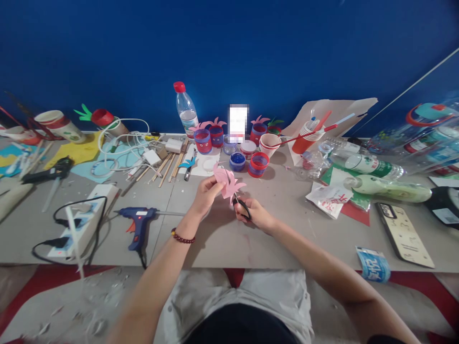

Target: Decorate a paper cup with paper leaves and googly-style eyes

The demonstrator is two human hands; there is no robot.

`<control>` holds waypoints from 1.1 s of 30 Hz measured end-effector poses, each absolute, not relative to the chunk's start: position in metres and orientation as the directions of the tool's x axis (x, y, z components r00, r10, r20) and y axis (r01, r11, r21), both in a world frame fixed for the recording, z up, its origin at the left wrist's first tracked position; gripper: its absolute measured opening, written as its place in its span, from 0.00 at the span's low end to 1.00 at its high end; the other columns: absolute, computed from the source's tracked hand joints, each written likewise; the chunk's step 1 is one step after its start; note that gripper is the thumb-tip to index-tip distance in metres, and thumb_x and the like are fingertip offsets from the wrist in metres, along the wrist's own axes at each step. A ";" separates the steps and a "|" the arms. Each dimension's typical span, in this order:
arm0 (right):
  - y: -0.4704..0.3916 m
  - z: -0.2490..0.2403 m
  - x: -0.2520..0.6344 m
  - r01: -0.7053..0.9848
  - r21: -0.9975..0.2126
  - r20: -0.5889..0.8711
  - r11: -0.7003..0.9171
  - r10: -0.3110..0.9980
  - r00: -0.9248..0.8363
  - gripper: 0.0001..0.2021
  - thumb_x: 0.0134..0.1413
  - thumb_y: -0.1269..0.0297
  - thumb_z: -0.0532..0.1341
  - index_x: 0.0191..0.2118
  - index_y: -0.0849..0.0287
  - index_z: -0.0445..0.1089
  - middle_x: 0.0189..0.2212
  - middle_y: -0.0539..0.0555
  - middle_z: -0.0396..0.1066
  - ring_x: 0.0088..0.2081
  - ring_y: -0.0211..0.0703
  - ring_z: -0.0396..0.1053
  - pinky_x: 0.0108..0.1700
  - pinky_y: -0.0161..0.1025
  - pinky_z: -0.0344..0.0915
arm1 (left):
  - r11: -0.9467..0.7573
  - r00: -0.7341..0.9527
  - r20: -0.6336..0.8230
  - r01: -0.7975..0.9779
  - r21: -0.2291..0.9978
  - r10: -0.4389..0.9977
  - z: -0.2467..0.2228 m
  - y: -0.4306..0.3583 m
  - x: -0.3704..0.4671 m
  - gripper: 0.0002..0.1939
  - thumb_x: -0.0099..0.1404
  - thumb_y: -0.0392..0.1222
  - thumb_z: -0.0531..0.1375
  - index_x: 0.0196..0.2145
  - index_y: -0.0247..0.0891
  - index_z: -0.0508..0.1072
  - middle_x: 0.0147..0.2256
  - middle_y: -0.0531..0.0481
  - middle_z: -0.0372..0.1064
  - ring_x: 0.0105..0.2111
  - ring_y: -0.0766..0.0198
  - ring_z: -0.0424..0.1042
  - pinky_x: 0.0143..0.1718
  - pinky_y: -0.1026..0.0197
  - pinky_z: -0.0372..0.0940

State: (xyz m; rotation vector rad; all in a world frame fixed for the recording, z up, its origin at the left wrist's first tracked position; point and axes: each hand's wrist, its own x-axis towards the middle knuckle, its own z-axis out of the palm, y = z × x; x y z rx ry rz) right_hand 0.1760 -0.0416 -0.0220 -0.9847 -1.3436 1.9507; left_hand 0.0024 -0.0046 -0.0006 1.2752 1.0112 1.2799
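Pink paper (pixel 227 184) with pointed, leaf-like cuts is pinched between the thumb and fingers of my left hand (pixel 208 193), above the middle of the table. My right hand (pixel 253 215) is closed round the black handles of a pair of scissors (pixel 244 208). The scissors' blades are at the lower right edge of the paper; how far they are open is too small to tell. Just beyond my hands stand a blue paint jar (pixel 237 161) and a red and purple cup (pixel 258 165).
A blue glue gun (pixel 138 224) and a white power strip (pixel 84 220) lie at the left. Behind stand a red-capped bottle (pixel 186 112) and decorated cups (pixel 203 142). Plastic bottles (pixel 389 188) and a phone (pixel 405 234) lie at the right.
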 end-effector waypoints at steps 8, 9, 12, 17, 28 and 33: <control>-0.042 -0.022 0.175 -0.043 -0.935 -0.268 -0.351 0.784 -0.560 0.21 0.51 0.44 0.61 0.26 0.57 0.56 0.15 0.42 0.55 0.15 0.28 0.45 0.15 0.28 0.41 | -0.115 0.071 0.121 -0.085 0.990 0.990 -0.001 -0.004 0.002 0.11 0.56 0.45 0.61 0.21 0.36 0.72 0.21 0.53 0.66 0.27 0.65 0.65 0.34 0.61 0.62; -0.042 -0.022 0.175 -0.039 -0.935 -0.272 -0.352 0.785 -0.557 0.22 0.51 0.44 0.61 0.26 0.57 0.56 0.15 0.42 0.55 0.15 0.28 0.45 0.15 0.28 0.41 | -0.112 0.069 0.118 -0.085 0.990 0.991 -0.001 -0.004 0.001 0.10 0.56 0.45 0.62 0.22 0.36 0.73 0.22 0.53 0.67 0.27 0.65 0.65 0.35 0.61 0.62; -0.042 -0.022 0.175 -0.039 -0.932 -0.282 -0.359 0.791 -0.543 0.22 0.51 0.43 0.61 0.28 0.57 0.56 0.15 0.42 0.56 0.15 0.28 0.47 0.15 0.28 0.42 | -0.105 0.066 0.111 -0.088 0.990 0.992 -0.001 -0.003 -0.001 0.11 0.55 0.46 0.63 0.23 0.36 0.73 0.23 0.53 0.67 0.27 0.65 0.64 0.34 0.62 0.61; -0.042 -0.022 0.174 -0.063 -0.931 -0.272 -0.360 0.799 -0.537 0.22 0.49 0.43 0.62 0.29 0.57 0.57 0.15 0.42 0.56 0.15 0.28 0.47 0.15 0.28 0.41 | -0.099 0.052 0.104 -0.099 0.990 0.993 -0.002 -0.001 -0.005 0.11 0.55 0.47 0.63 0.24 0.36 0.73 0.24 0.53 0.66 0.27 0.66 0.63 0.31 0.63 0.59; -0.042 -0.018 0.173 -0.073 -0.923 -0.279 -0.378 0.788 -0.548 0.25 0.46 0.38 0.62 0.27 0.57 0.55 0.14 0.41 0.56 0.14 0.28 0.45 0.15 0.29 0.41 | -0.132 0.102 0.139 -0.073 0.989 0.985 0.001 -0.004 0.000 0.12 0.57 0.47 0.62 0.22 0.37 0.72 0.24 0.52 0.66 0.28 0.65 0.63 0.34 0.62 0.60; -0.042 -0.020 0.174 -0.072 -0.924 -0.275 -0.376 0.781 -0.560 0.25 0.49 0.39 0.61 0.28 0.57 0.56 0.14 0.42 0.56 0.14 0.28 0.46 0.15 0.28 0.42 | -0.136 0.113 0.142 -0.060 0.989 0.983 0.001 -0.005 0.000 0.12 0.58 0.48 0.61 0.24 0.37 0.73 0.24 0.52 0.66 0.29 0.64 0.63 0.34 0.62 0.61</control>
